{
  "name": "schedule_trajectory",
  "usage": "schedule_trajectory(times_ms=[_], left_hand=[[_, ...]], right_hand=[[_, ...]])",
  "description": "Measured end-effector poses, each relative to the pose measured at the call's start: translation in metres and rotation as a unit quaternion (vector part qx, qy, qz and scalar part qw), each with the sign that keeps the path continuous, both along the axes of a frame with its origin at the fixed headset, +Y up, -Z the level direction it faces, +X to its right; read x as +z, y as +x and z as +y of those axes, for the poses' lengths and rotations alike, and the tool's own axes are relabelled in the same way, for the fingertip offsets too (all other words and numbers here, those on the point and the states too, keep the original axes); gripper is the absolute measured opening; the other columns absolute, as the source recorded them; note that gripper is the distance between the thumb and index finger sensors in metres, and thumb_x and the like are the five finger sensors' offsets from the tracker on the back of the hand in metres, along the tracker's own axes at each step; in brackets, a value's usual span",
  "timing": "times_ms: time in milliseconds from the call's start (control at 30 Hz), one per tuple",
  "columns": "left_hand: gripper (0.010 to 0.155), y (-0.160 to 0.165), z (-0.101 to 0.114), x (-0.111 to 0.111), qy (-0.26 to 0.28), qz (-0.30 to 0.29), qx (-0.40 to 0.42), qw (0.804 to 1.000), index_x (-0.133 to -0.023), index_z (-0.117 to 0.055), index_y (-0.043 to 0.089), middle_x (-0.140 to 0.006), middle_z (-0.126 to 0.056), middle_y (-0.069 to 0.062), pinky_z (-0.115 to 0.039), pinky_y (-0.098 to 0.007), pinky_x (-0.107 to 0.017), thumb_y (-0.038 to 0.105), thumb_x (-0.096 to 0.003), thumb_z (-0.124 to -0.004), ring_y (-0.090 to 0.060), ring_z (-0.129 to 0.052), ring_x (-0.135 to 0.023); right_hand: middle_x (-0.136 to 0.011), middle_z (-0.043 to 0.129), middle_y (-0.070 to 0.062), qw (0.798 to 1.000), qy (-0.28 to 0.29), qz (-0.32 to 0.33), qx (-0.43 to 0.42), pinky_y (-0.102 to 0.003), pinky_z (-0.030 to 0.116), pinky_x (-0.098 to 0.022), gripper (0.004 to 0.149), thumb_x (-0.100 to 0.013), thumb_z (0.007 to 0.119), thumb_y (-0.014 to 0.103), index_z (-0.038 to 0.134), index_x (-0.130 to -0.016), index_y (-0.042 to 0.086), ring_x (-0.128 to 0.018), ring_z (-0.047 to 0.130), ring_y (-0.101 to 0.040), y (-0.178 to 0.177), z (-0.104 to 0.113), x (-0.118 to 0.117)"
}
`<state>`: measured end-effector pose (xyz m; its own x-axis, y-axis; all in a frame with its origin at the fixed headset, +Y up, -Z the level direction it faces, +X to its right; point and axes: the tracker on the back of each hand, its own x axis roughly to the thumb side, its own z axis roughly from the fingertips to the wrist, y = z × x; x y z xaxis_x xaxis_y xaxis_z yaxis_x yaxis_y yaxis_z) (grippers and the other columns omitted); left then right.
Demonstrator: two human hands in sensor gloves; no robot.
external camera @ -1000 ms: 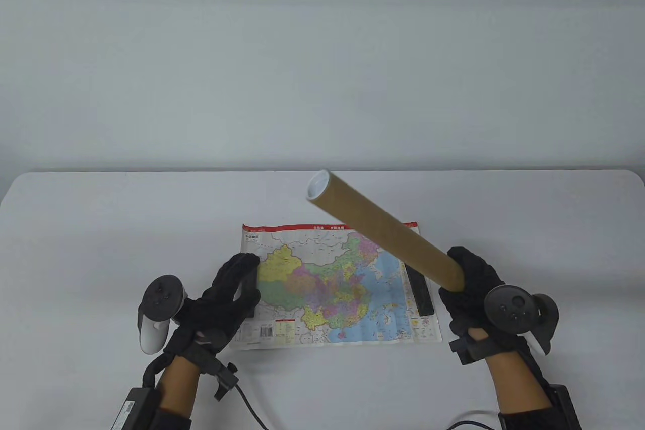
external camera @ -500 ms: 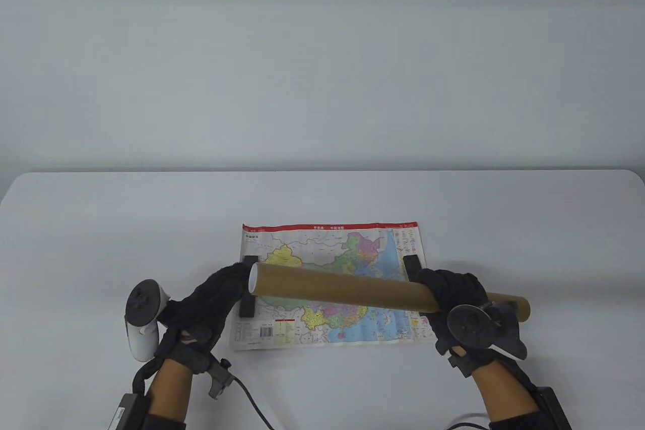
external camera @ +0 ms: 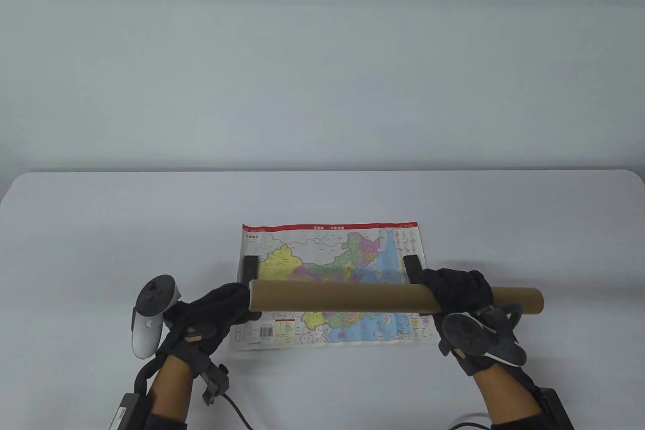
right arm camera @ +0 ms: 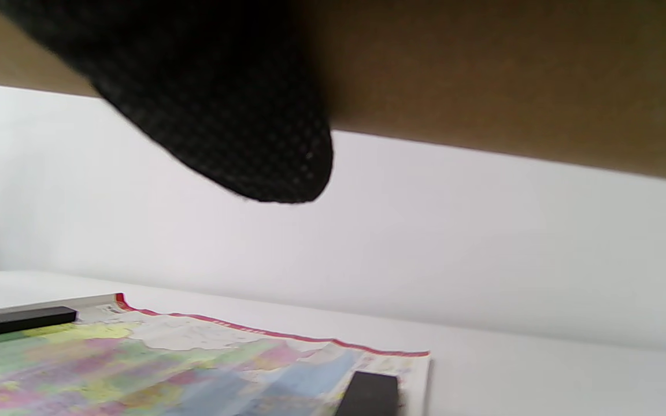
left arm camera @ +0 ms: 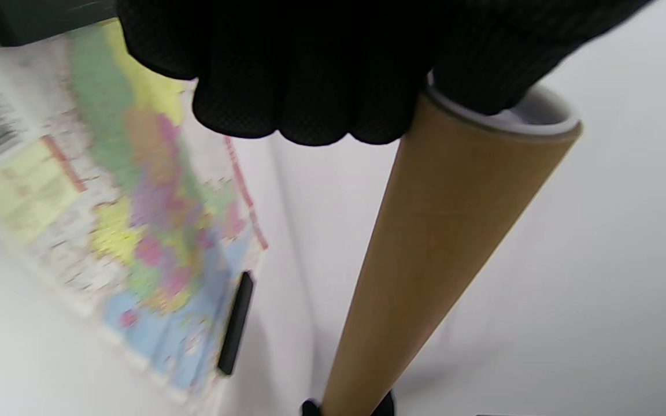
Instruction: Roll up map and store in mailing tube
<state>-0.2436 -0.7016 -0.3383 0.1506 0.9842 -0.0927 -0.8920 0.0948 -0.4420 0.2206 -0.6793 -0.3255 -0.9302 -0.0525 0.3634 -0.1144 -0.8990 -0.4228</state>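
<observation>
I hold a long brown cardboard mailing tube [external camera: 352, 297] level above the flat, colourful map [external camera: 330, 248] on the white table [external camera: 101, 228]. Its long axis runs left to right, the white-rimmed open end at my left. My left hand [external camera: 211, 316] grips that end; my right hand [external camera: 456, 294] wraps around the tube near its right end.

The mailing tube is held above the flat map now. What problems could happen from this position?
1. The mailing tube hangs over the flat map; lowered, it could knock the two black bars weighting the map.
2. The left hand grips only the tube's white-capped end, so the tube may slip.
3. The right hand grips away from the tube's end, so that end may swing.
</observation>
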Motion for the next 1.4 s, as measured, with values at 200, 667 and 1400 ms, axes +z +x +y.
schedule_trajectory(times_ms=[200,667,1400], left_hand=[[0.041,0.005,-0.009,-0.002,-0.068,-0.03,-0.056,0.996,-0.086,-0.082,0.026,-0.086,-0.089,-0.004,-0.073,-0.046,-0.069,0.049,-0.0518,-0.081,-0.03,-0.092,-0.08],[0.036,0.002,-0.011,-0.006,-0.058,0.07,-0.137,0.986,-0.076,-0.091,0.024,-0.073,-0.098,-0.004,-0.08,-0.043,-0.063,0.046,-0.0473,-0.087,-0.027,-0.101,-0.068],[0.036,-0.129,-0.024,-0.039,-0.137,0.31,-0.579,0.741,-0.08,-0.089,0.031,-0.086,-0.092,-0.001,-0.066,-0.048,-0.074,0.048,-0.0478,-0.085,-0.029,-0.091,-0.085]], right_hand=[[-0.094,0.072,-0.01,0.999,0.023,-0.017,0.041,-0.066,0.061,-0.062,0.077,-0.038,0.105,0.021,0.062,-0.102,0.018,-0.082,0.083,-0.04,0.001,0.001,0.003],[-0.095,0.072,-0.01,0.995,0.061,-0.026,0.076,-0.066,0.061,-0.063,0.078,-0.038,0.105,0.023,0.062,-0.103,0.019,-0.083,0.083,-0.039,-0.003,0.005,0.007],[-0.093,0.075,-0.014,0.998,0.019,-0.055,-0.003,-0.062,0.068,-0.058,0.082,-0.039,0.105,0.027,0.06,-0.105,0.012,-0.077,0.089,-0.041,0.019,0.015,0.005]])
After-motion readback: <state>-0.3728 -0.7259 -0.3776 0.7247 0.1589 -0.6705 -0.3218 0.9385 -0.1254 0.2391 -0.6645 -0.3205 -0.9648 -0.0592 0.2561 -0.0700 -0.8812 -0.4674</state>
